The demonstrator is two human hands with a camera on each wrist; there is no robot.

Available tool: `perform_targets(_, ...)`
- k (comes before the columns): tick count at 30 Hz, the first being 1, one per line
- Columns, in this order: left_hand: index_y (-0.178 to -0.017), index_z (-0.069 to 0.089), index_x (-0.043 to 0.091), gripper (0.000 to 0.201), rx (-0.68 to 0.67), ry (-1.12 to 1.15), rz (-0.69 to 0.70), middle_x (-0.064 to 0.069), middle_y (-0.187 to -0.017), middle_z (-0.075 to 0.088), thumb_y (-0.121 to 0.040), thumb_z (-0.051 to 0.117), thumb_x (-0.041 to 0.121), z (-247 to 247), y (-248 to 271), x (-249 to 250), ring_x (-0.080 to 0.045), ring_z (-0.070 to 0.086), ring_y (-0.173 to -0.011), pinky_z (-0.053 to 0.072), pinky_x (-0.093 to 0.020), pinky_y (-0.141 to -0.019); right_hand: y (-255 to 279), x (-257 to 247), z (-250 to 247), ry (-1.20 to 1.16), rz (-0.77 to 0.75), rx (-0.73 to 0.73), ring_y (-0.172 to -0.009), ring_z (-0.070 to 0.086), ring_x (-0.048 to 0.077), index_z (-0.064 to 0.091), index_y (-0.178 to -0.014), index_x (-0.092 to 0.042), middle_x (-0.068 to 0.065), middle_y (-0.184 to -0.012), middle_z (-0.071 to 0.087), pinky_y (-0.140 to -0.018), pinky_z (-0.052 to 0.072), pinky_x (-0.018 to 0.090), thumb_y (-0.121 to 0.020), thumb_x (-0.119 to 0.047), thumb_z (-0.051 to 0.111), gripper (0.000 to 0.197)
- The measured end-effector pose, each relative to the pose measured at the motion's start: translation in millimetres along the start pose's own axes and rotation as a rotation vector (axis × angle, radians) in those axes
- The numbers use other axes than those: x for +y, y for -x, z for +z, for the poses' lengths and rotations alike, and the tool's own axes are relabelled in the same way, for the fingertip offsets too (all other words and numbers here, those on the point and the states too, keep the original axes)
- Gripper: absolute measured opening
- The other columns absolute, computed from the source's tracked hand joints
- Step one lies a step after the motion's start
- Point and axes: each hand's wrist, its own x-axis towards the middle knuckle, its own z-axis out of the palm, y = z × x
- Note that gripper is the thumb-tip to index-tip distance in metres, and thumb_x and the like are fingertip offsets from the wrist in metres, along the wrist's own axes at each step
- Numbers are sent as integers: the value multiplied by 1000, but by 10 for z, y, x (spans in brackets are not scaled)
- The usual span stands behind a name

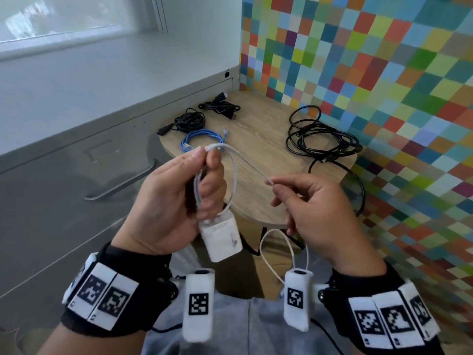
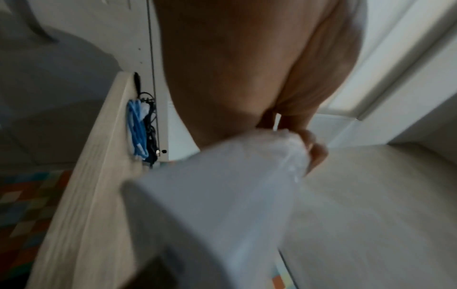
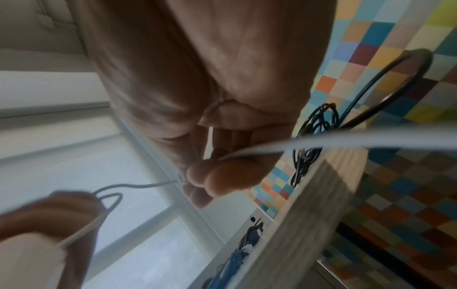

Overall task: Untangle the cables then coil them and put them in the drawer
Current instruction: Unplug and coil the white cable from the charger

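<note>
Left hand (image 1: 176,198) raised above the near edge of the desk (image 1: 258,155), palm toward the head camera, fingers curled round several gathered loops of the thin white cable (image 1: 245,160); grip closed on the loops, thumb and forefinger pinching the top of the bundle. White power adapter (image 1: 221,238) hangs just below that hand, touching the heel of the palm; in the left wrist view it fills the foreground as a blurred white block (image 2: 210,215). From the bundle one strand of white cable runs across to the right hand (image 1: 314,216), whose thumb and forefinger pinch it while the other fingers curl round the strand; grip closed on the cable. Below the right hand the cable drops in a slack loop in front of the person's lap. Right wrist view confirms the strand passing under the curled fingertips (image 3: 215,176). On the desk: blue cable (image 1: 202,139), coiled, near the left edge; two black cable bundles behind it, one (image 1: 188,121) at the left edge, the other (image 1: 220,106) toward the far corner; a larger, loose black cable pile (image 1: 322,139) on the right side, one strand trailing off the desk edge and down. Grey drawer front (image 1: 76,175) with a curved handle stands left of the desk, shut. Multicoloured checked wall (image 1: 384,73) behind and to the right.
</note>
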Motion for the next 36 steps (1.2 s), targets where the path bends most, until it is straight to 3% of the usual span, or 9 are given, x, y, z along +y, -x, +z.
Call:
perform_targets(3, -85, 61, 14, 24, 140, -288, 119, -7, -69, 64, -101, 47, 24, 131, -34, -95, -23, 64, -59, 47, -24, -48, 23, -25, 129, 232, -14, -90, -68, 63, -7, 78, -113, -32, -14, -76, 71, -61, 45, 8, -101, -25, 66, 18)
perform_targets(7, -84, 64, 35, 25, 166, -1074, 260, 1, -90, 78, -105, 53, 26, 172, -40, -260, -20, 74, -83, 60, -41, -74, 95, -161, 260, 606, -100, -234, -76, 65, 12, 73, -112, -33, -10, -84, 70, -64, 50, 31, -103, -36, 57, 19)
perform_targets(11, -89, 61, 21, 27, 97, -1575, 351, 4, -68, 64, -104, 47, 39, 136, -50, -356, -16, 59, -59, 48, -41, -57, 147, -230, 330, 685, -178, -300, -67, 57, 17, 60, -89, -26, -4, -77, 61, -55, 42, 30, -99, -28, 57, 10)
perform_targets(14, -85, 47, 21, 28, 93, -1728, 345, 7, -59, 47, -105, 39, 40, 76, -63, -331, -15, 47, -52, 43, -42, -52, 157, -193, 301, 556, -205, -245, -68, 63, 13, 71, -88, -25, -7, -75, 68, -61, 51, 34, -93, -27, 65, 8)
perform_targets(16, -83, 43, 25, 26, 64, -1788, 268, 8, -57, 43, -106, 39, 37, 32, -47, -287, -12, 44, -51, 41, -41, -52, 146, -200, 205, 432, -180, -186, -71, 66, 1, 77, -91, -32, -17, -77, 72, -61, 50, 20, -90, -30, 75, 3)
perform_targets(22, -78, 72, 21, 40, -42, -1118, -248, 6, -53, 45, -103, 48, 41, -23, -2, -93, -12, 40, -50, 35, -30, -55, 109, -199, -77, 237, -207, -21, -61, 60, -11, 83, -85, -30, -22, -73, 73, -56, 40, 3, -77, -25, 90, 11)
perform_targets(27, -83, 70, 5, 38, -4, -672, -156, -3, -56, 35, -100, 44, 27, -78, 12, -64, -23, 45, -53, 41, -24, -58, 88, -167, -108, 108, -255, 60, -62, 62, 10, 81, -94, -36, -15, -76, 75, -49, 47, 23, -85, -29, 80, 11)
perform_targets(30, -81, 67, 10, 34, 20, -429, -99, -1, -56, 36, -100, 42, 23, -86, 27, -24, -31, 58, -58, 48, -28, -61, 21, -94, -174, 29, -221, 121, -71, 69, 7, 80, -99, -33, -11, -82, 76, -61, 52, 18, -93, -18, 74, 18)
perform_targets(36, -89, 59, 9, 26, -41, -81, -87, 3, -60, 40, -102, 41, 24, -64, 22, -47, -7, 34, -42, 23, -22, -43, -27, 25, -71, 46, -157, 150, -71, 67, 2, 80, -99, -30, -16, -77, 73, -62, 50, 12, -95, -19, 74, 14)
